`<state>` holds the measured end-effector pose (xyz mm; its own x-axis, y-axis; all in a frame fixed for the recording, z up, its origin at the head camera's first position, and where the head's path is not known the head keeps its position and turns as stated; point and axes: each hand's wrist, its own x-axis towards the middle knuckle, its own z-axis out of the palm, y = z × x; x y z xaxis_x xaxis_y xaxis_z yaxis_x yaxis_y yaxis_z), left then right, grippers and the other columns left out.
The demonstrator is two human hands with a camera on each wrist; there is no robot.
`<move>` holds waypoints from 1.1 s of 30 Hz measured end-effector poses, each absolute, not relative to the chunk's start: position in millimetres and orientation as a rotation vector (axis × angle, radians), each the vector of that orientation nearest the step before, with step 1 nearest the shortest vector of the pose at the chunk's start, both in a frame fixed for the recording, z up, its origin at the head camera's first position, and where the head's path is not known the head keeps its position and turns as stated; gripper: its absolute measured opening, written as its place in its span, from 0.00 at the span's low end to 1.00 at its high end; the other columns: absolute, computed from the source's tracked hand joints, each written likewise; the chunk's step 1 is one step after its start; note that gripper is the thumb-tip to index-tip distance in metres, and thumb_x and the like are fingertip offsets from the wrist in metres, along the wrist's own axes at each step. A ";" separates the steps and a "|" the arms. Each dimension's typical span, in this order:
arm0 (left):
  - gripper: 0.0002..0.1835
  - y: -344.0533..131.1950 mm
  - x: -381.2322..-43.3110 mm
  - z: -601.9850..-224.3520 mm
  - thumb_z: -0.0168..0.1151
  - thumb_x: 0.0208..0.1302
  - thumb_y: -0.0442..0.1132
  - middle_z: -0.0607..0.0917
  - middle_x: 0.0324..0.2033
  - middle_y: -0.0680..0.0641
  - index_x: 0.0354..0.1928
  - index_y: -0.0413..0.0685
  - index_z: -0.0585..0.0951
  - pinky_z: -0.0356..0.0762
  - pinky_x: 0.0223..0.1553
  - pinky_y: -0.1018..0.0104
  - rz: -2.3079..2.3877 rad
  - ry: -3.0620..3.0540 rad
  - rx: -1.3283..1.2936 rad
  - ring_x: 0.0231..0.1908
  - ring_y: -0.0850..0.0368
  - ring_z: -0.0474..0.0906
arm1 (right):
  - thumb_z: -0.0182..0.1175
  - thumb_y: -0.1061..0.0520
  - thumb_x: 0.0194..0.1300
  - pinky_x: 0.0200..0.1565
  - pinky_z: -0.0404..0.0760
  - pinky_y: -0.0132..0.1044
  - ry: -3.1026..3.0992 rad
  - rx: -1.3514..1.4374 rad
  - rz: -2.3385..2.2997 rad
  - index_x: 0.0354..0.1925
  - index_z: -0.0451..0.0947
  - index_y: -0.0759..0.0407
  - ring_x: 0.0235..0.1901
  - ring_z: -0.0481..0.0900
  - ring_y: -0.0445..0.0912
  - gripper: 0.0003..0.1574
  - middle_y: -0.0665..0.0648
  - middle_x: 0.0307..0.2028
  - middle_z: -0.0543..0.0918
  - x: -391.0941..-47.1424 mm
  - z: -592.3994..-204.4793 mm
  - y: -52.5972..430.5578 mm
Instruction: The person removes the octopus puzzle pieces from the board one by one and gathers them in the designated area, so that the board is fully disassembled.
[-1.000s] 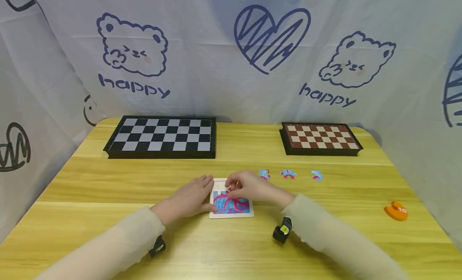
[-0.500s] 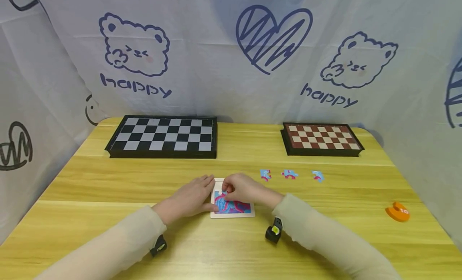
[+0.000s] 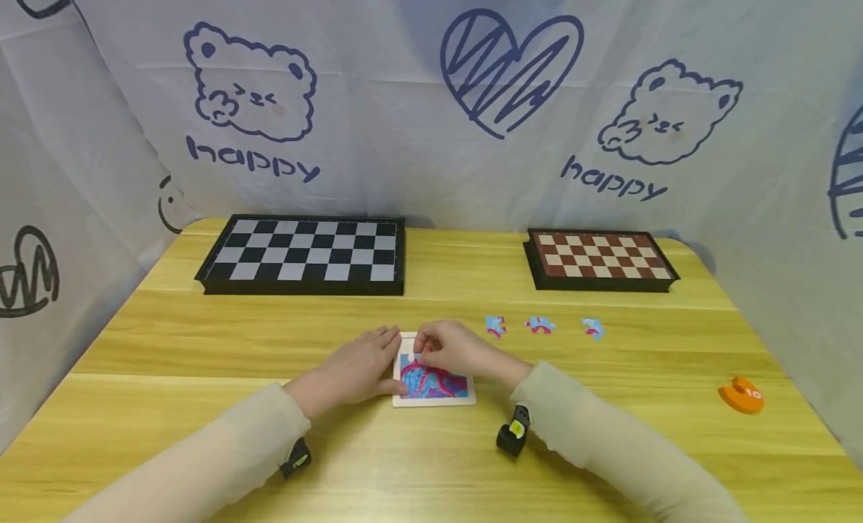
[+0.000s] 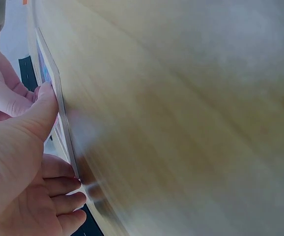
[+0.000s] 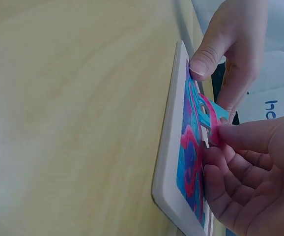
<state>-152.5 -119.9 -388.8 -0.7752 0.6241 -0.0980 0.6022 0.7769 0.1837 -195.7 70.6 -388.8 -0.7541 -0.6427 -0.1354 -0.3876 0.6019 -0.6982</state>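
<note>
A small jigsaw puzzle board (image 3: 434, 404) with a pale frame lies on the table, mostly filled by a blue, pink and purple picture. My left hand (image 3: 347, 367) rests along its left side, fingers extended and thumb (image 4: 44, 101) on the lower left corner. Over the upper part of the board, my right hand (image 3: 460, 351) pinches a blue and pink puzzle piece (image 5: 214, 114) between thumb and fingers. In the right wrist view that piece is tilted above the picture. Part of the board's upper right is hidden under the right hand.
Three loose puzzle pieces, one left (image 3: 495, 327), one middle (image 3: 540, 325) and one right (image 3: 593, 328), lie beyond the board. Behind stand a black-and-white chessboard (image 3: 300, 255) and a brown-and-cream one (image 3: 602, 258). An orange object marked 10 (image 3: 740, 395) lies at the right.
My right hand has shifted slightly left over the board and a little toward its far side, the piece still in its fingers. The left hand has stayed in place.
</note>
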 end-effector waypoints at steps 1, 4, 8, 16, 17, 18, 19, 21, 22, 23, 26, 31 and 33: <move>0.43 -119.8 -152.5 -389.0 0.57 0.59 0.58 0.62 0.62 0.30 0.61 0.24 0.64 0.57 0.62 0.51 0.214 2.814 0.977 0.62 0.37 0.58 | 0.62 0.63 0.60 0.27 0.70 0.29 2.452 -0.818 -0.953 0.30 0.74 0.58 0.24 0.69 0.40 0.05 0.49 0.23 0.74 -195.7 -389.1 70.8; 0.43 -119.8 -152.6 -389.3 0.58 0.59 0.57 0.62 0.62 0.30 0.61 0.24 0.64 0.57 0.62 0.51 0.219 2.813 0.973 0.62 0.36 0.58 | 0.62 0.63 0.60 0.28 0.71 0.28 2.432 -0.791 -0.991 0.29 0.75 0.59 0.24 0.70 0.40 0.04 0.49 0.23 0.75 -195.4 -388.9 71.7; 0.43 -119.7 -152.6 -389.6 0.58 0.59 0.57 0.62 0.62 0.30 0.61 0.24 0.63 0.56 0.62 0.50 0.231 2.809 0.975 0.62 0.36 0.57 | 0.61 0.62 0.60 0.28 0.73 0.29 2.374 -0.731 -1.070 0.30 0.76 0.59 0.24 0.71 0.40 0.03 0.50 0.24 0.76 -196.0 -389.2 75.1; 0.43 -118.9 -151.9 -389.0 0.58 0.59 0.57 0.61 0.62 0.30 0.61 0.24 0.63 0.56 0.63 0.51 0.230 2.808 0.972 0.62 0.36 0.57 | 0.61 0.60 0.60 0.27 0.73 0.30 2.351 -0.665 -1.212 0.31 0.77 0.61 0.25 0.72 0.41 0.04 0.51 0.25 0.77 -201.5 -386.8 100.0; 0.43 -119.0 -151.8 -389.1 0.58 0.59 0.57 0.61 0.62 0.30 0.61 0.24 0.63 0.55 0.63 0.51 0.225 2.809 0.969 0.62 0.37 0.57 | 0.61 0.60 0.60 0.27 0.73 0.30 2.362 -0.655 -1.220 0.31 0.77 0.61 0.25 0.71 0.41 0.04 0.51 0.25 0.77 -201.9 -385.5 104.9; 0.43 -119.0 -151.8 -389.3 0.58 0.59 0.58 0.61 0.62 0.30 0.61 0.24 0.63 0.55 0.63 0.51 0.220 2.809 0.968 0.62 0.37 0.57 | 0.61 0.60 0.60 0.27 0.73 0.30 2.374 -0.644 -1.228 0.30 0.77 0.61 0.25 0.71 0.42 0.04 0.51 0.25 0.77 -202.5 -384.9 110.0; 0.43 -119.2 -151.8 -389.4 0.58 0.59 0.57 0.61 0.62 0.29 0.61 0.23 0.63 0.55 0.63 0.51 0.217 2.810 0.972 0.62 0.37 0.57 | 0.61 0.61 0.60 0.26 0.72 0.30 2.379 -0.632 -1.238 0.30 0.77 0.61 0.24 0.71 0.42 0.04 0.51 0.25 0.76 -203.1 -384.5 115.8; 0.43 -119.3 -151.6 -389.5 0.58 0.59 0.57 0.61 0.62 0.29 0.61 0.23 0.63 0.55 0.63 0.51 0.217 2.812 0.977 0.62 0.36 0.57 | 0.61 0.61 0.60 0.25 0.72 0.31 2.386 -0.608 -1.261 0.31 0.77 0.62 0.23 0.70 0.42 0.04 0.52 0.24 0.76 -204.1 -384.9 127.4; 0.43 -119.4 -151.6 -389.7 0.58 0.59 0.57 0.61 0.62 0.29 0.61 0.23 0.63 0.55 0.63 0.51 0.217 2.812 0.977 0.62 0.36 0.57 | 0.61 0.61 0.60 0.25 0.72 0.31 2.389 -0.597 -1.268 0.30 0.77 0.63 0.23 0.70 0.42 0.04 0.52 0.24 0.76 -204.5 -385.4 132.9; 0.43 -119.6 -151.6 -389.9 0.58 0.59 0.57 0.61 0.62 0.29 0.61 0.23 0.63 0.55 0.63 0.51 0.220 2.813 0.981 0.62 0.36 0.57 | 0.61 0.61 0.60 0.25 0.72 0.31 2.397 -0.586 -1.266 0.30 0.77 0.63 0.23 0.70 0.42 0.05 0.52 0.23 0.76 -204.7 -385.7 138.5; 0.43 -119.6 -151.6 -389.9 0.58 0.59 0.57 0.61 0.62 0.29 0.61 0.23 0.63 0.55 0.63 0.50 0.227 2.813 0.979 0.62 0.36 0.57 | 0.61 0.62 0.60 0.24 0.71 0.31 2.406 -0.575 -1.257 0.31 0.77 0.64 0.22 0.69 0.42 0.05 0.52 0.22 0.75 -204.7 -387.2 153.5; 0.44 -119.2 -151.2 -389.1 0.58 0.58 0.58 0.61 0.62 0.29 0.61 0.24 0.63 0.55 0.63 0.50 0.229 2.812 0.972 0.63 0.36 0.57 | 0.60 0.63 0.60 0.22 0.69 0.30 2.451 -0.565 -1.197 0.30 0.78 0.64 0.21 0.68 0.42 0.05 0.51 0.21 0.75 -203.3 -388.3 172.9; 0.44 -118.9 -151.2 -388.7 0.58 0.58 0.58 0.61 0.63 0.30 0.61 0.24 0.63 0.55 0.63 0.51 0.230 2.812 0.969 0.63 0.37 0.57 | 0.60 0.63 0.60 0.21 0.68 0.30 2.474 -0.550 -1.171 0.29 0.79 0.64 0.20 0.67 0.42 0.05 0.50 0.20 0.75 -202.8 -388.8 179.0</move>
